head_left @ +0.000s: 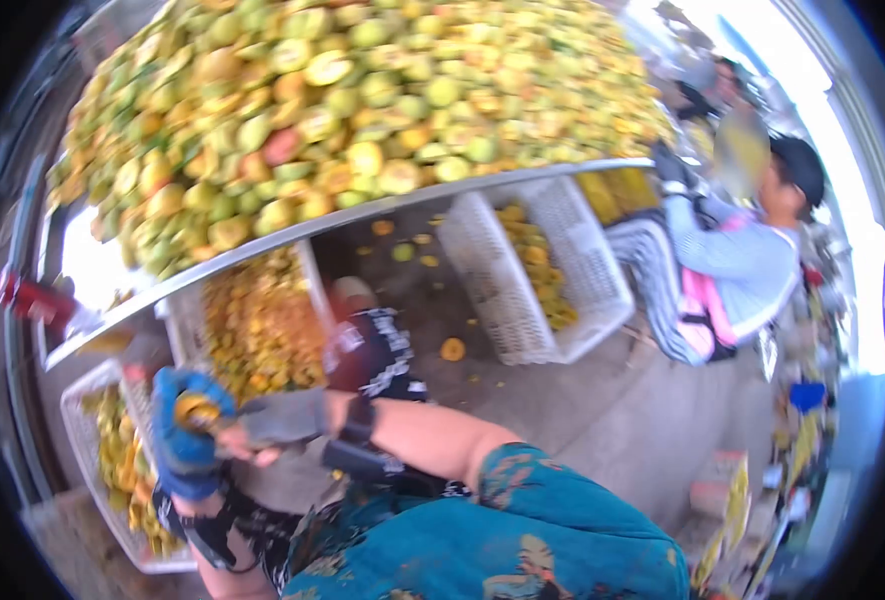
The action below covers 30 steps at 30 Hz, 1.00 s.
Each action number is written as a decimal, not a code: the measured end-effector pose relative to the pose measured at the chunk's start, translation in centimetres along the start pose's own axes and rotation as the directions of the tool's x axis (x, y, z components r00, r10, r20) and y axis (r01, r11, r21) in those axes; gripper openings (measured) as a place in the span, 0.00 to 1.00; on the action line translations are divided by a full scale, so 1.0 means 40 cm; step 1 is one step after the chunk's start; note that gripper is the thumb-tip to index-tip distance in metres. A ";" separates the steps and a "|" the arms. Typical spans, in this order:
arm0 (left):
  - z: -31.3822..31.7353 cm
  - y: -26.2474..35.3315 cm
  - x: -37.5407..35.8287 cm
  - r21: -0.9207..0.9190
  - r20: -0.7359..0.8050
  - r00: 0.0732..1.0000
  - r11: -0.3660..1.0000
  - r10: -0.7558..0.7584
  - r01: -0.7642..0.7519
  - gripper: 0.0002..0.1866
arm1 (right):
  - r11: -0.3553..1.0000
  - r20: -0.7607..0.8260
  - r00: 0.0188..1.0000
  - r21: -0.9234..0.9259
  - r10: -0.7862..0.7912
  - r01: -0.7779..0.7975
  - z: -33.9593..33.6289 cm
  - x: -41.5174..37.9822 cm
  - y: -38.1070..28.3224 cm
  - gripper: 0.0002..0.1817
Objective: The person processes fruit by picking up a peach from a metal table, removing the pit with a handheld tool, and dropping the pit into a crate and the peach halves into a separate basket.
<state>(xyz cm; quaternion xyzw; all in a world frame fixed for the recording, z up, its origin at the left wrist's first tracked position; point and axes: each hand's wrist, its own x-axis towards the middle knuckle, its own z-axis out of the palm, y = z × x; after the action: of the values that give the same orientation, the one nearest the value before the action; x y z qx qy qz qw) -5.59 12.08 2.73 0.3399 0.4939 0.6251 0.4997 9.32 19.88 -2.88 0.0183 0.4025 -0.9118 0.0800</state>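
Note:
My left hand (188,432), in a blue glove, is closed around a yellow-orange cut peach (198,410). Right up against it is my right hand (274,422), in a grey fingerless-looking glove with bare fingertips. Its fingers are curled at the peach; whatever they grip there is too blurred to make out. Both hands are above a white crate (80,405) holding yellow peach pieces, low on the left. Beyond them, a metal-edged table (362,207) carries a large heap of yellow and green peaches (362,110), many of them halved.
Under the table stands a bin of orange scraps (262,320). A white perforated crate (492,290) with peach pieces is further right. Loose pieces (452,349) lie on the floor. A co-worker (732,260) sits at the table's right end. A red bottle-like object (37,300) is far left.

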 end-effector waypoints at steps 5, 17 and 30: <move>0.075 0.030 -0.008 0.506 -0.161 0.936 0.840 0.313 -0.194 0.22 | 0.864 -0.266 0.853 -0.372 -0.449 0.339 0.048 0.057 0.059 0.28; 0.040 -0.065 0.053 0.466 -0.255 0.935 0.879 0.246 -0.104 0.22 | 0.971 -0.186 0.982 0.231 -0.016 0.059 0.023 0.037 0.036 0.26; 0.069 -0.057 0.161 -0.283 -0.104 0.959 0.932 -0.264 0.226 0.22 | 0.683 -0.122 0.988 0.714 -0.099 0.157 0.009 -0.015 -0.032 0.16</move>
<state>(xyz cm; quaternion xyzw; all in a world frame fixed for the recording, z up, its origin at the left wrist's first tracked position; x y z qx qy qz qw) -4.14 19.06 0.87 0.1600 0.4768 0.6414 0.5794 9.73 20.54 -1.63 0.0536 0.0156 -0.9984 -0.0124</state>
